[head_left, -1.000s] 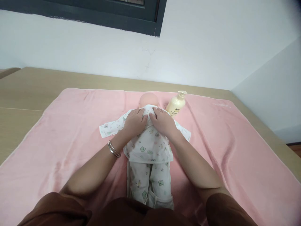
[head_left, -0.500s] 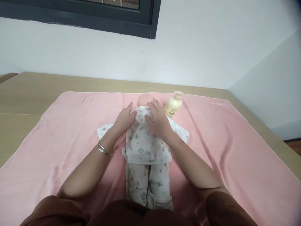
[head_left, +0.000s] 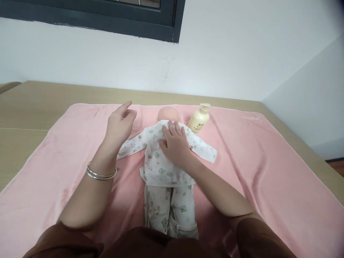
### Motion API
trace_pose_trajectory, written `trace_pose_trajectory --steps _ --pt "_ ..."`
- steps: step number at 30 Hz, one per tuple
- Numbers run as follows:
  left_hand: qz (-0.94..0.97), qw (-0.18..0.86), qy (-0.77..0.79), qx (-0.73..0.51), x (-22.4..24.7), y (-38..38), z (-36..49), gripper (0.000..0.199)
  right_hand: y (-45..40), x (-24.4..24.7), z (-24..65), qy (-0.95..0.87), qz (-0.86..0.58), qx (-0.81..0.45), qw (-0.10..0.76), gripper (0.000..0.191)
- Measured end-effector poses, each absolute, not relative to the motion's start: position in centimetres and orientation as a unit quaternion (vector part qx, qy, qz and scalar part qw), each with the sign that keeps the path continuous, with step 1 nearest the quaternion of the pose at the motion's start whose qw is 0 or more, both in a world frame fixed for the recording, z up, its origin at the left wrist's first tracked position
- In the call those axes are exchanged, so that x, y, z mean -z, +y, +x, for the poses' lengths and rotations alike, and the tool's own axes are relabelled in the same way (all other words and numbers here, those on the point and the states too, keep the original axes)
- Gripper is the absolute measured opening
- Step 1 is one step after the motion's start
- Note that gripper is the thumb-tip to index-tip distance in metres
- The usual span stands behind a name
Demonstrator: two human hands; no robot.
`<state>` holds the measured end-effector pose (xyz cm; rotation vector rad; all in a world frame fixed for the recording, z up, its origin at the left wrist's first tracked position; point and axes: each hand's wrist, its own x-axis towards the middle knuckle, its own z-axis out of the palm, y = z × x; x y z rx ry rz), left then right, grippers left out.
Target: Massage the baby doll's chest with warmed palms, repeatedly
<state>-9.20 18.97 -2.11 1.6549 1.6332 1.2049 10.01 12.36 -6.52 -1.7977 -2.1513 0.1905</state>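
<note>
Doll point(head_left: 156, 175) lay lengthwise under the right hand point(head_left: 176, 145), left hand point(head_left: 119, 125) held off to the side

Far beyond all the fingers rose a white wall point(head_left: 220, 53), with a dark window frame point(head_left: 145, 27) high on it. Below the wall spread a wood-toned table point(head_left: 37, 104), reaching out past both hands, and over much of it lay a pink blanket point(head_left: 258, 150), softly creased.

On that blanket, directly beneath the right fingers, was the doll in a white printed shirt and matching trousers point(head_left: 157, 208). Its long axis ran away from the person: the rounded head point(head_left: 168, 113) sat just beyond the right fingertips, and the trousers stretched back from them toward the brown clothing point(head_left: 147, 243). One sleeve point(head_left: 134, 143) slanted outward on the left hand's side; the other point(head_left: 205, 151) angled out to the right of the right fingers.

A cream pump bottle point(head_left: 199, 120) was beyond and to the right of the right fingertips, near the doll's shoulder and apart from the hand.

The right hand was clearly the nearer one, its palm down on the upper shirt, its forearm coming in at a slant. Its fingers were spread slightly and pointed toward the head, clamped on nothing. The left hand, with silver bangles point(head_left: 100, 177) at its wrist, hung to the left of the shirt, its thumb and forefinger a little apart and visibly gripping nothing; its other fingers were mostly hidden.
</note>
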Motion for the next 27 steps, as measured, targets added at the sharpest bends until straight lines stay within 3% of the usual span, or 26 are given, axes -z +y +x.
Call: trace_pose_trajectory --steps 4,15,21,24,27 --pt "0.601 0.27 0.602 -0.45 1.5 18.4 -9.0 0.055 12.5 6.3 10.0 -0.749 -0.633 -0.124 0.149 0.067" --pt "0.612 0.305 0.577 -0.447 1.6 17.7 -8.1 0.052 12.8 6.5 10.1 -0.722 -0.662 -0.071 0.187 0.061" --pt "0.6 0.43 0.517 -0.434 1.2 17.0 -5.1 0.042 12.9 6.3 10.3 -0.742 -0.633 -0.122 0.187 0.06" --pt "0.529 0.539 0.462 -0.465 0.4 17.5 -3.0 0.029 13.4 4.7 12.4 -0.756 -0.57 -0.155 0.282 0.05" --pt "0.381 0.711 0.394 -0.441 -1.0 18.5 -0.6 0.037 14.3 2.9 15.8 -0.724 -0.538 -0.078 0.425 0.048"
